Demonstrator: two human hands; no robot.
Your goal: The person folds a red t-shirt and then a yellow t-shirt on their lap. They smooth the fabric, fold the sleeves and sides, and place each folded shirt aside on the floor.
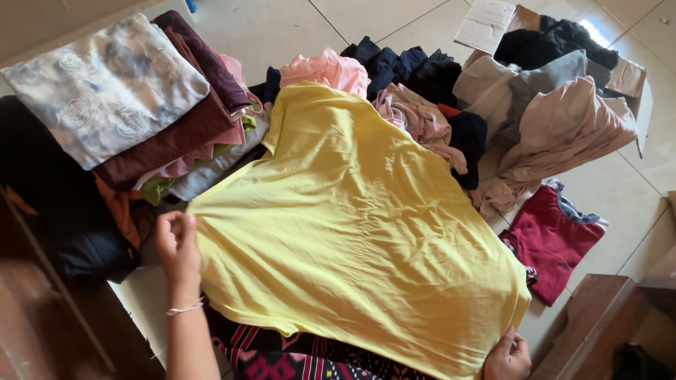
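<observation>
A large yellow shirt lies spread flat over a heap of clothes on the tiled floor. My left hand, with a thin bracelet at the wrist, grips the shirt's left edge. My right hand holds the shirt's lower right corner at the bottom of the view. A dark patterned cloth shows under the shirt's near edge.
A stack of folded clothes topped by a pale blue floral piece sits at the left. Pink and dark loose garments lie behind. A cardboard box holding clothes stands at the back right, a red shirt beside it, brown wooden furniture at lower right.
</observation>
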